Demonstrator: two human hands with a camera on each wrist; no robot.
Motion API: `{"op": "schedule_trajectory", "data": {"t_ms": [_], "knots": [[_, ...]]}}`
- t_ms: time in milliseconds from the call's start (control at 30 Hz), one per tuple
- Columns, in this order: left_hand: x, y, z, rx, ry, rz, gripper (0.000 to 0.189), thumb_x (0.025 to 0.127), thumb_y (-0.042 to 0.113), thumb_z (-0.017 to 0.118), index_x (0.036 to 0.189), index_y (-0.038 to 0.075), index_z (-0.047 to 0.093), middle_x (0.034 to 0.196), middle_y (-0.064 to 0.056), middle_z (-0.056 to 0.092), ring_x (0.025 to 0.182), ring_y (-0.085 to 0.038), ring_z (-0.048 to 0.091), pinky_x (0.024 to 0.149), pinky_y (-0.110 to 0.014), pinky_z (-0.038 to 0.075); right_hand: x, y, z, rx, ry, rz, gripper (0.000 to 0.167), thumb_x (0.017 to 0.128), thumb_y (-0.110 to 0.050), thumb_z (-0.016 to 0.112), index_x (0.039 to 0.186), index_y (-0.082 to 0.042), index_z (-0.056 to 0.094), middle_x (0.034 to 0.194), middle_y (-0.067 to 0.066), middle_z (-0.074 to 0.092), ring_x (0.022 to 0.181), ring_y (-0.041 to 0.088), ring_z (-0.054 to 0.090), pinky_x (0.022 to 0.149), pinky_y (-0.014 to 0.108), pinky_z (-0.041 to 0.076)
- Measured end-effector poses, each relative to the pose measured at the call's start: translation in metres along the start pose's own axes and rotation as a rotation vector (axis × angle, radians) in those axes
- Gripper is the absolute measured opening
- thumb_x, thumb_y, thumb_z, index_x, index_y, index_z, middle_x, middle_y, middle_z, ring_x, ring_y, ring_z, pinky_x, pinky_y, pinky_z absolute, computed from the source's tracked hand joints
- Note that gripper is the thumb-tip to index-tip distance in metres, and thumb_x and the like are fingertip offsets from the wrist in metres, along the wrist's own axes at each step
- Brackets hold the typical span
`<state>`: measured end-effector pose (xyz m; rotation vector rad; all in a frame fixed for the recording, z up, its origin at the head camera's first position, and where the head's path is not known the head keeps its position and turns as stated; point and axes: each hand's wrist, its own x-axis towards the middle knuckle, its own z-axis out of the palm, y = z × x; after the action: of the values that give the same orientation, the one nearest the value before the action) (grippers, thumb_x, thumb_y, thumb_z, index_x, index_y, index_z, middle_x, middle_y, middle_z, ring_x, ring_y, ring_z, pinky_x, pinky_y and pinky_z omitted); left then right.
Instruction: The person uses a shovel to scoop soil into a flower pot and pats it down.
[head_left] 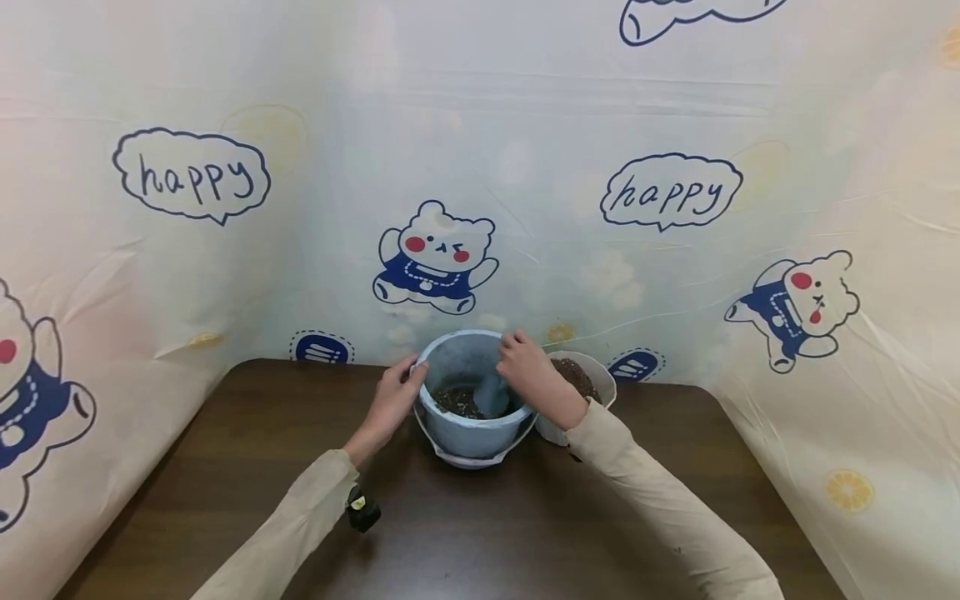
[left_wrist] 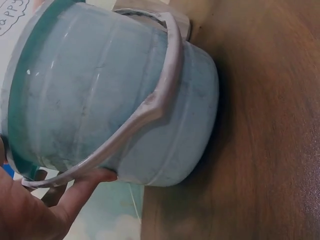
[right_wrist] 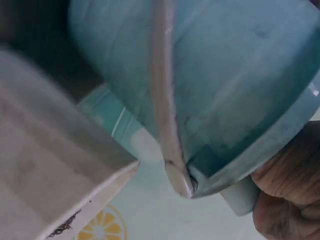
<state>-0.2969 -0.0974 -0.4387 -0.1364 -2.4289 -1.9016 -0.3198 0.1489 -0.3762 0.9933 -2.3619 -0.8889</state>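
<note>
A light-blue bucket [head_left: 472,435] stands upright on the table, with dark soil [head_left: 453,402] at its bottom. Its pale handle [left_wrist: 150,107] hangs down the near side. My left hand [head_left: 390,398] grips the bucket's left rim; in the left wrist view, its fingers [left_wrist: 82,192] lie against the wall by the handle's end. Over the right side of the opening, my right hand [head_left: 534,377] holds a blue-grey scoop [head_left: 492,395] by its upper end, the blade down at the soil. In the right wrist view, the curled hand [right_wrist: 290,185] partly hides the scoop's handle.
Close against the bucket's right side stands a whitish container [head_left: 552,431] of brown soil [head_left: 577,377]. A printed curtain [head_left: 525,167] hangs behind the dark wooden table [head_left: 465,533]. A black device [head_left: 363,510] is at the left wrist.
</note>
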Motion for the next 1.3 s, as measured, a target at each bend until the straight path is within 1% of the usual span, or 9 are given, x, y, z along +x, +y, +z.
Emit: {"op": "schedule_trajectory", "data": {"t_ms": [100,133,233,267,367,533,733,967,1300], "knots": [[0.001,0.002,0.003,0.026,0.011,0.002,0.049,0.111,0.030,0.050,0.153,0.005,0.052,0.134,-0.026,0.064,0.075,-0.018,0.058,0.064,-0.030,0.052,-0.002,0.006,0.000,0.126,0.001,-0.035,0.031,0.099,-0.009,0.071,0.070,-0.020,0.071,0.082,-0.001,0.068,0.079,0.019,0.047,0.076,0.033,0.018],[0.001,0.002,0.004,0.037,0.019,0.003,0.049,0.111,0.030,0.051,0.153,0.005,0.052,0.135,-0.025,0.064,0.081,-0.020,0.061,0.066,-0.029,0.052,-0.002,0.008,0.000,0.185,0.005,-0.048,0.029,0.098,-0.008,0.072,0.072,-0.019,0.071,0.082,-0.001,0.068,0.078,0.019,0.046,0.076,0.033,0.018],[0.001,0.003,0.005,0.061,0.034,0.002,0.050,0.111,0.030,0.050,0.152,0.003,0.052,0.139,-0.027,0.062,0.099,-0.032,0.066,0.081,-0.037,0.056,-0.003,0.014,0.004,0.358,0.000,-0.095,0.019,0.095,-0.007,0.075,0.078,-0.015,0.074,0.082,0.002,0.067,0.077,0.020,0.043,0.075,0.033,0.021],[0.002,0.003,0.006,0.070,0.040,0.005,0.050,0.111,0.029,0.050,0.152,0.002,0.052,0.142,-0.026,0.061,0.110,-0.035,0.065,0.090,-0.041,0.055,-0.003,0.015,0.006,0.413,-0.004,-0.108,0.014,0.093,-0.009,0.078,0.081,-0.014,0.075,0.083,0.002,0.067,0.078,0.020,0.044,0.075,0.033,0.022],[0.002,0.003,0.005,0.088,0.047,0.017,0.050,0.111,0.027,0.050,0.152,0.000,0.051,0.148,-0.027,0.056,0.131,-0.039,0.057,0.108,-0.050,0.048,-0.001,0.018,0.011,0.550,-0.024,-0.136,0.005,0.089,-0.016,0.084,0.088,-0.013,0.080,0.086,0.002,0.070,0.081,0.020,0.049,0.074,0.032,0.027],[0.001,0.003,0.004,0.094,0.048,0.014,0.051,0.111,0.029,0.049,0.153,-0.001,0.050,0.149,-0.028,0.055,0.134,-0.041,0.056,0.111,-0.054,0.046,0.002,0.021,0.018,0.723,-0.056,-0.171,0.014,0.085,-0.020,0.087,0.096,-0.012,0.084,0.091,0.002,0.073,0.089,0.023,0.057,0.075,0.032,0.032],[0.000,0.003,0.004,0.096,0.044,0.007,0.052,0.111,0.030,0.049,0.154,0.000,0.049,0.145,-0.028,0.058,0.124,-0.039,0.061,0.098,-0.050,0.053,0.003,0.024,0.026,0.805,-0.031,-0.203,0.015,0.087,-0.020,0.085,0.098,-0.011,0.083,0.094,0.002,0.072,0.089,0.022,0.055,0.076,0.032,0.032],[-0.001,0.000,0.003,0.097,0.047,0.014,0.051,0.111,0.028,0.049,0.153,-0.002,0.049,0.150,-0.028,0.054,0.134,-0.042,0.055,0.110,-0.054,0.047,0.004,0.024,0.033,0.892,0.000,-0.214,0.014,0.092,-0.022,0.081,0.102,-0.012,0.083,0.094,0.002,0.075,0.094,0.022,0.057,0.085,0.040,0.039],[0.000,0.004,0.005,0.113,0.042,0.011,0.052,0.111,0.031,0.049,0.153,0.000,0.051,0.144,-0.027,0.059,0.127,-0.039,0.060,0.104,-0.052,0.049,-0.005,0.036,0.029,0.950,0.039,-0.152,0.021,0.092,-0.021,0.081,0.108,-0.007,0.082,0.096,0.003,0.077,0.087,0.022,0.059,0.084,0.039,0.046]]}}
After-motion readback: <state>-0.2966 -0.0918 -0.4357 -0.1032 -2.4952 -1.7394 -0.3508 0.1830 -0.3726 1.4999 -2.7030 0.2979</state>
